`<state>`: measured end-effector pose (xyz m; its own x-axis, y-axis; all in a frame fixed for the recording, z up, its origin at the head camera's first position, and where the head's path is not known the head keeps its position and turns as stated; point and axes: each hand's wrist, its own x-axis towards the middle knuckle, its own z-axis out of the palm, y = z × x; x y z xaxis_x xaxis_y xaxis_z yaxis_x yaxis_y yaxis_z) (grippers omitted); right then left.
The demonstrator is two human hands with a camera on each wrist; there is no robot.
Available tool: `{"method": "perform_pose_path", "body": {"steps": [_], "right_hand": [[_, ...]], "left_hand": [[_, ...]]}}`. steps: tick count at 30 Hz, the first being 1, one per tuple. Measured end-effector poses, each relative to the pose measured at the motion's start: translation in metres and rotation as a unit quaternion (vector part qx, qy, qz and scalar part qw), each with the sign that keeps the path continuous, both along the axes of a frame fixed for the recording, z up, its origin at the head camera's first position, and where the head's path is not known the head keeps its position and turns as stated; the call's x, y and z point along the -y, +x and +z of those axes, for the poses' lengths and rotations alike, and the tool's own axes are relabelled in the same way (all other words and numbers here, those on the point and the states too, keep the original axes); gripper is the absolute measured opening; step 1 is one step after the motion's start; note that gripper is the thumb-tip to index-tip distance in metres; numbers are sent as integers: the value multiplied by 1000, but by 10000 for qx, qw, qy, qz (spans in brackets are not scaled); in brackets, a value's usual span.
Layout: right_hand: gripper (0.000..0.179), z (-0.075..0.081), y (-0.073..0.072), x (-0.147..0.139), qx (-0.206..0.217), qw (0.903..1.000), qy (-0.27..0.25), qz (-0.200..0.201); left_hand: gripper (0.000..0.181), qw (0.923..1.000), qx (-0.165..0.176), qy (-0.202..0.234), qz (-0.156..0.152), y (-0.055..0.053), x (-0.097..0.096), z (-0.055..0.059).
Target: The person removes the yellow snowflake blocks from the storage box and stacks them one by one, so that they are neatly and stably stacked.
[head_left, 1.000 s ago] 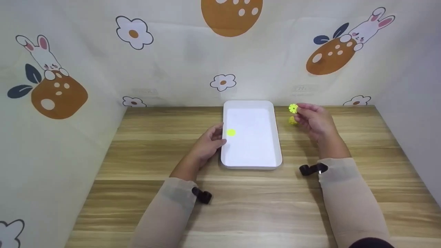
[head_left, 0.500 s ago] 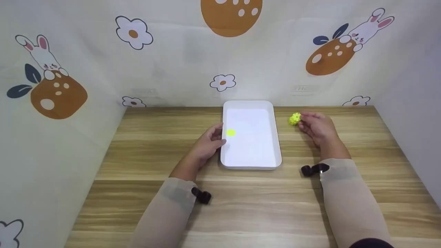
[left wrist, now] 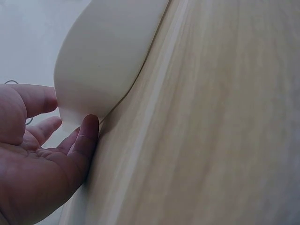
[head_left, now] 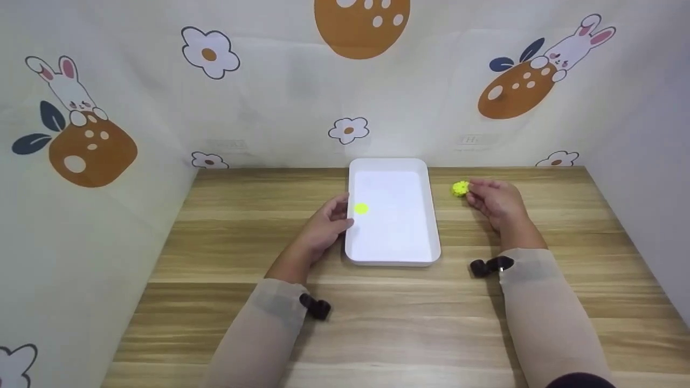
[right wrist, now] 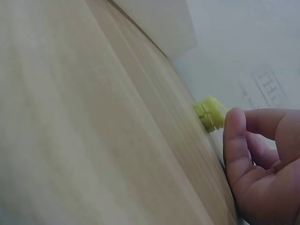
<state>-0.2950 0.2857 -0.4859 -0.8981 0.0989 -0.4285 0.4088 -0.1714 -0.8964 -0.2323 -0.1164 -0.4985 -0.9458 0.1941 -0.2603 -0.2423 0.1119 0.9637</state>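
At the tray's left side my left hand [head_left: 322,229] holds the rim of a white rectangular tray [head_left: 393,258]; its thumb and fingers meet the tray wall [left wrist: 105,51] in the left wrist view. A bright yellow round piece [head_left: 361,208] lies inside the tray near its left wall. To the right of the tray, my right hand [head_left: 497,202] pinches a yellow notched snowflake disc between thumb and forefinger, at a small yellow stack of discs [head_left: 460,189] on the table. In the right wrist view that stack [right wrist: 209,114] sits just beyond the fingertips, which partly hide the pinched disc.
The wood-grain table [head_left: 399,323] ends at a back wall [head_left: 280,108] with printed rabbits, fruit and flowers. Side walls stand at left and right. A small black camera [head_left: 318,307] is on the left wrist, another black camera [head_left: 482,267] on the right.
My right hand has lowered its yellow snowflake disc from above onto the yellow stack. The left hand and the tray have stayed in place.
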Motion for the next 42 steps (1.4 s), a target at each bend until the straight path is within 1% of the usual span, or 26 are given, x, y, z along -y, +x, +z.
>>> {"method": "perform_pose_path", "body": {"steps": [3,8,12,14,16,18,20,24,28,31,35,38,42], "right_hand": [[51,0,0,1,0,10000,12,-10],[53,0,1,2,-26,10000,16,-52],[42,2,1,2,-120,9997,-57,-227],[32,8,1,6,-224,9992,-157,-303],[23,17,4,12,-359,9985,-278,-300],[18,28,7,23,-558,9979,-304,-145],[15,39,11,36,-819,9960,-330,111],[8,56,18,66,-1327,9884,-375,635],[9,68,19,93,-1538,9816,-404,1054],[11,75,16,111,-1550,9790,-272,1296],[17,79,6,130,-1405,9792,-134,1456],[20,76,-4,142,-1219,9791,-162,1618],[24,67,-16,158,-941,9758,-51,1973]], "left_hand": [[67,10000,4,-40,-2,-1,0,-1],[67,9999,-59,-54,-70,1,1,1],[67,9999,-88,-61,-94,2,1,2],[67,9999,-59,-78,-78,1,1,1],[66,9999,-19,-100,-49,1,1,1],[66,9999,22,-124,-20,0,1,1],[66,9999,52,-135,0,0,1,1],[67,9999,91,-116,-22,0,1,0],[67,9999,76,-117,-21,0,1,1],[67,9999,57,-136,-7,0,1,2],[67,9999,57,-93,-30,0,1,2],[68,10000,-1,36,-60,1,1,1],[69,9998,-86,173,-71,1,1,0]]}}
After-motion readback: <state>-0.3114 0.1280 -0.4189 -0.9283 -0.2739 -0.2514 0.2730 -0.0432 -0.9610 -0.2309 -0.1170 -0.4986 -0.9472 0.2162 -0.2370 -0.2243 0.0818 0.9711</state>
